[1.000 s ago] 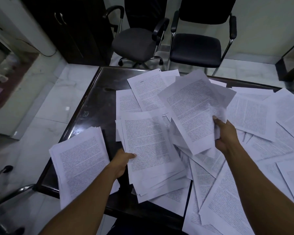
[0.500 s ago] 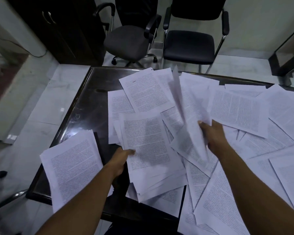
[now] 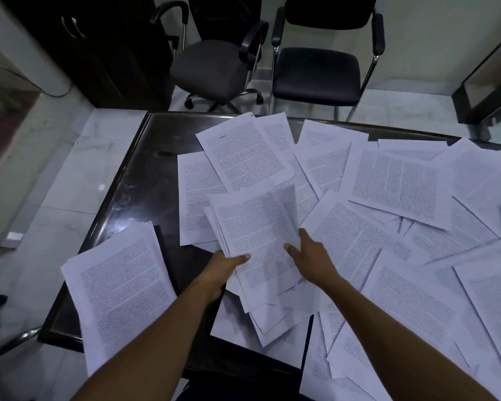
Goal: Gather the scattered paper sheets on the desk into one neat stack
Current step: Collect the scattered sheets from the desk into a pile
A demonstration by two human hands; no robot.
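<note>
Single head-worn view, wide-angle, edges visibly bowed. It looks forward and steeply down from above the near edge of the dark counter [image 3: 145, 180], close enough that both forearms enter from the bottom of the frame. The counter top fills the centre and right, its right side cut off by the frame edge. The top of the frame reaches two office chairs [image 3: 315, 70] beyond the far edge; the left side takes in pale floor [image 3: 41, 183]. No second view.
</note>
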